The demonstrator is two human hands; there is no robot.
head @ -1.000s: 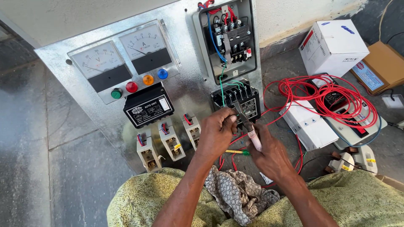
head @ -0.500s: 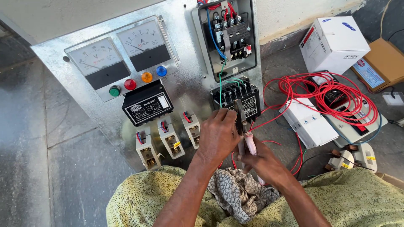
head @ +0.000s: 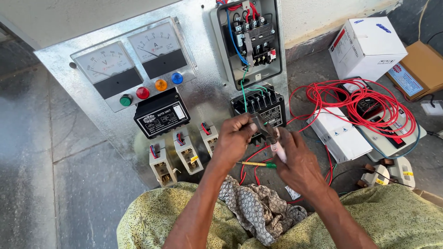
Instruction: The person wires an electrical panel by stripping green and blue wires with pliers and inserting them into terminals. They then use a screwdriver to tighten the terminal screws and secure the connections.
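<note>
My right hand (head: 299,162) grips a pair of pliers (head: 270,134) with pale handles, jaws pointing up-left toward a black terminal block (head: 260,105) on the metal panel (head: 203,94). My left hand (head: 234,139) is closed beside the jaws, pinching a red wire (head: 251,157) that loops down below the block. Both hands meet just under the block. A yellow-and-green screwdriver (head: 256,163) lies beneath them. The wire's end is hidden between my fingers.
The panel carries two dial meters (head: 129,57), coloured lamps (head: 150,87), a black unit (head: 161,119), three white fuse holders (head: 182,150) and an open grey contactor box (head: 251,39). A red wire coil (head: 369,103), white boxes (head: 367,46) and a patterned cloth (head: 258,210) lie nearby.
Both hands have shifted slightly up toward the black terminal block, and the pliers now point more steeply at it. The wire stays pinched in my left hand.
</note>
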